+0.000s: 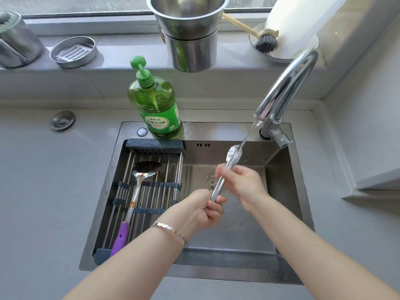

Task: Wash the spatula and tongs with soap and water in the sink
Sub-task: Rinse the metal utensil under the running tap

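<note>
On the grey window ledge at far left we see a steel canister (18, 40) and, beside it, a shallow round steel dish (73, 51) holding a slotted insert. Below them a round metal cap (63, 120) sits in the countertop. Across the left part of the sink (279, 185) lies a roll-up drying rack (166, 169). On it rests the spatula (136, 197), head toward the wall and purple handle toward us, touched by neither hand. A green pump bottle of dish soap (157, 105) stands on the sink's back rim, just behind the rack, with two stacked steel pots (190, 40) on the ledge above. Over the open basin the left hand (205, 211), a bracelet (171, 231) at its wrist, has its fingers curled tight round the lower end of the tongs (217, 188). The right hand (243, 184) wraps its fingers round the same tongs higher up, just below the tips. We see the tongs tilted up and to the right, their tips in the stream of water (252, 128) running from the chrome faucet (287, 83). Behind the faucet a wooden-handled brush (266, 42) rests beside a white roll (298, 24).
</note>
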Tool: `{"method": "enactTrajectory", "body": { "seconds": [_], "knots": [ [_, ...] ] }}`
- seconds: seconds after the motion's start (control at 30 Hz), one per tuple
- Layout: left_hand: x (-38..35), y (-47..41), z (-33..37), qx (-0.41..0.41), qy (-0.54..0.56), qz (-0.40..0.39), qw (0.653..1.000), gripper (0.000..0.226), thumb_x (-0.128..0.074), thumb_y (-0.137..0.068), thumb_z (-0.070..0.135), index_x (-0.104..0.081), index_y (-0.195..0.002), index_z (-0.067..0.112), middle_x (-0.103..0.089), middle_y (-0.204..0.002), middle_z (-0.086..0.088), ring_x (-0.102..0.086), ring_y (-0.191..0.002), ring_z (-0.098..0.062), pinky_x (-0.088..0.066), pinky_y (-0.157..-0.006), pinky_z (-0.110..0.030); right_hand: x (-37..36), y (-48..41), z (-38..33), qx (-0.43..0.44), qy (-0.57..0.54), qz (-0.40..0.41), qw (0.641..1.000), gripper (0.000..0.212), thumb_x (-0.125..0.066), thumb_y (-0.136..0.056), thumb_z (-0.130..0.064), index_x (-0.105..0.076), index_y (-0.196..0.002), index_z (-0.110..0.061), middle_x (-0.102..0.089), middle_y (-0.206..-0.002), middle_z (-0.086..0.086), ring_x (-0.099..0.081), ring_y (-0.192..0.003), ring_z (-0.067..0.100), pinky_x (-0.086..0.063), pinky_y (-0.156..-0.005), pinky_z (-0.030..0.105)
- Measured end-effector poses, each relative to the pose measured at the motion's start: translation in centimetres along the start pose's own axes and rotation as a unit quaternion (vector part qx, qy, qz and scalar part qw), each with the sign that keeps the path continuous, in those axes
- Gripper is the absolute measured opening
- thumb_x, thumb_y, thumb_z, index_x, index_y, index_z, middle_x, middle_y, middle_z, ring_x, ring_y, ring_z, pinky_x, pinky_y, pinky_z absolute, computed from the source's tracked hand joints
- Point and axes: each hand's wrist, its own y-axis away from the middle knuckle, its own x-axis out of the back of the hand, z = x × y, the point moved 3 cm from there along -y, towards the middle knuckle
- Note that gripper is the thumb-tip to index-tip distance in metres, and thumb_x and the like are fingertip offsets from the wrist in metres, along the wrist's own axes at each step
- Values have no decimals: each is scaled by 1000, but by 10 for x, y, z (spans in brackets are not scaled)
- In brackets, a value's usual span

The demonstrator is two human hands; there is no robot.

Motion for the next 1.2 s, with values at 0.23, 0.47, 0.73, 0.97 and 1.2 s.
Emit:
{"method": "enactTrajectory", "body": {
  "seconds": [0.23,0.47,0.73,0.97,1.2],
  "knots": [
    [-9,1,6,-5,19,-21,1000,44,-29,-100,16,-41,-59,7,-40,-33,1,-29,-17,-2,-15,-20,-9,-7,8,11,-1,85,-45,995,10,-76,-75,-10,-68,-81,-13,-65,-67,2,-57,-48,9,-51,-53,20],
    [-6,0,5,-151,-136,83,976,47,-31,-98,49,-50,-84,9,-44,-46,0,-29,-24,-4,-19,-28,-8,4,-9,15,6,46,80,996,27,-58,-91,-28,-63,-76,-5,-64,-69,2,-60,-68,15,-50,-73,26],
    [-2,10,1,-339,-466,106,810,42,-36,-97,45,-45,-66,19,-42,-44,8,-33,-33,-8,-27,-35,-17,-21,-12,11,-106,-222,-36,969,37,-45,-92,-47,-50,-98,-10,-71,-71,6,-70,-67,17,-56,-62,26],
    [11,17,-1,-279,-395,63,873,47,-37,-97,45,-35,-60,17,-29,-38,8,-23,-29,-7,-17,-37,-12,-29,-25,-5,-135,-363,2,922,37,-51,-88,-51,-44,-72,-18,-35,-33,-12,-33,-24,-1,-26,-26,9],
    [2,13,14,-200,-282,26,938,52,-29,-95,56,-34,-58,19,-29,-36,10,-24,-26,-4,-17,-31,-8,-38,-13,8,-46,-207,-5,977,19,-42,-99,-22,-51,-90,-8,-61,-81,5,-64,-63,11,-53,-49,17]
  ]
}}
